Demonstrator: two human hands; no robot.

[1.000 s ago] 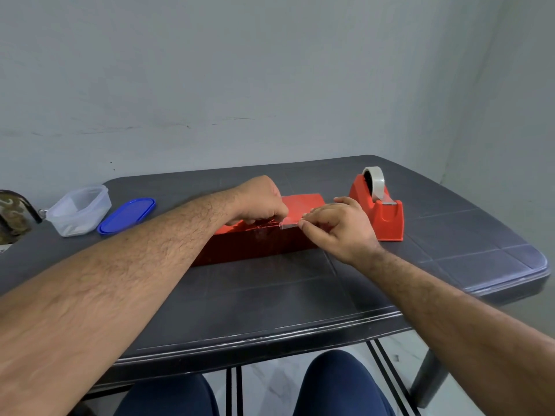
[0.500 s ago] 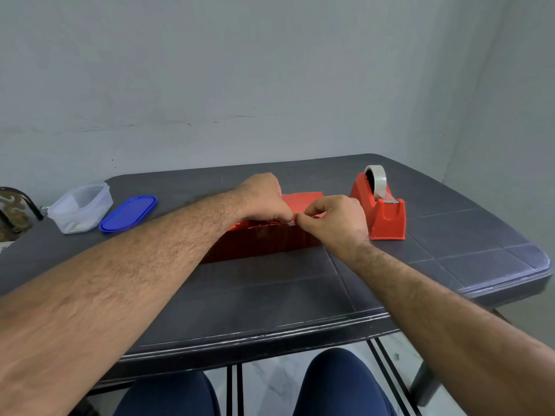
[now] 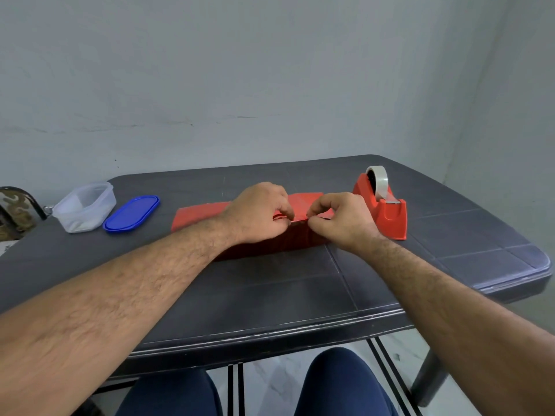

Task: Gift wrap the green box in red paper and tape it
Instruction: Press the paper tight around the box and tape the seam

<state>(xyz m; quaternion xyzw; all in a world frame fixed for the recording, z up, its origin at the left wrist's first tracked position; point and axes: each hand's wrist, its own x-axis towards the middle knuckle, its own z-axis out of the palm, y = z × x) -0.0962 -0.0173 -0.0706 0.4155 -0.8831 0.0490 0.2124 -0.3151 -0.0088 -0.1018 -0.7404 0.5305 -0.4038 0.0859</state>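
Now mid-table: box [image 3: 258,235] wrapped in red paper [image 3: 303,199], no green showing, long side facing the camera. Both hands on its top near edge, at the seam. Left hand [image 3: 258,214] curled, fingertips pinching down on a paper fold at the top front edge. Right hand [image 3: 339,220] also curled, thumb and forefinger pinched right beside the left fingertips; probably a short strip of tape between them, but too small and clear to confirm. Tape dispenser [image 3: 383,205] just right of the box, behind the right hand, roll mounted, within easy reach. Clear plastic tub [image 3: 85,207] and blue lid [image 3: 132,213] well apart at far left, side by side. Dark table [image 3: 270,295]; patterned chair back [image 3: 15,211] at left edge; knees in blue trousers below. Likely step: sticking down the top seam. Risks, as judged: fold springing open if the left pinch eases before the tape bonds; tape landing crooked or sticking to fingertips, given how close the two pinches sit; paper creasing or tearing under hard fingertip pressure; box sliding on the smooth table, nothing bracing it.
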